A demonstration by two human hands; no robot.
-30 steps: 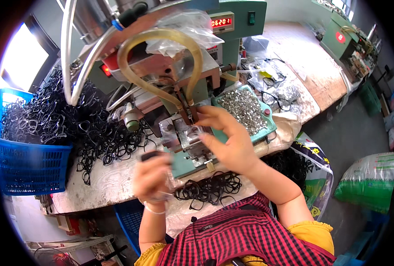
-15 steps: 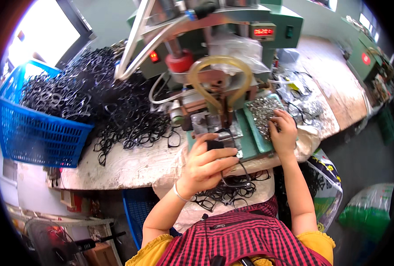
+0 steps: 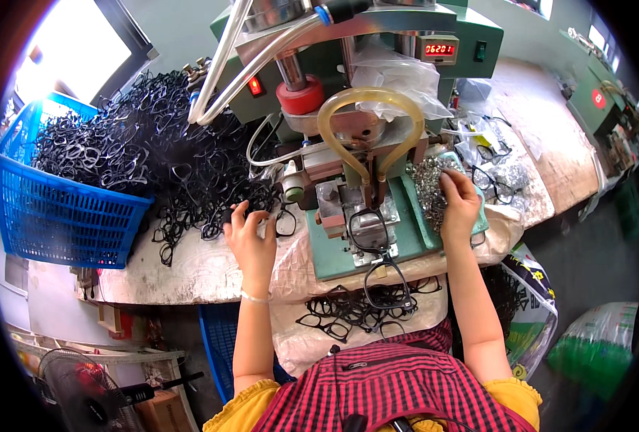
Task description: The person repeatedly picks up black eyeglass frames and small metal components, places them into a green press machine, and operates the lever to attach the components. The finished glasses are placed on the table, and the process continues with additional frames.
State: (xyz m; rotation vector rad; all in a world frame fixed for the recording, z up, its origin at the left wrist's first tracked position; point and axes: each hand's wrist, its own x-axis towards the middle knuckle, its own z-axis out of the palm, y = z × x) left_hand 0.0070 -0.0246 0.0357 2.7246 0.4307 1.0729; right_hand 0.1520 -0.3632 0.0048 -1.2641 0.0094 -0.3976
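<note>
My left hand [image 3: 250, 241] hovers at the near right edge of a heap of black eyeglass frames [image 3: 197, 173], its thumb apart from its curled fingers. Something black covers or touches one of its fingertips; no frame shows clearly in its grasp. A single black eyeglass frame [image 3: 388, 305] rests on the metal fixture [image 3: 370, 234] of a green press, one rim on the fixture and the other hanging over the near edge. My right hand [image 3: 460, 205] has its fingers drawn together over small metal pieces [image 3: 427, 189] in a green tray [image 3: 419, 216]. What they pinch is too small to tell.
A blue basket [image 3: 68, 212] heaped with frames leans at the left. More black frames [image 3: 341, 313] lie on cloth before me. The press [image 3: 470, 43], with a yellowish hose loop [image 3: 327, 119], stands ahead. Bagged parts [image 3: 510, 176] lie right of the tray.
My left hand has left the frame at the fixture and moved left to the heap, its fingers opening. That frame stays on the fixture. My right hand's fingers have drawn together over the metal pieces.
</note>
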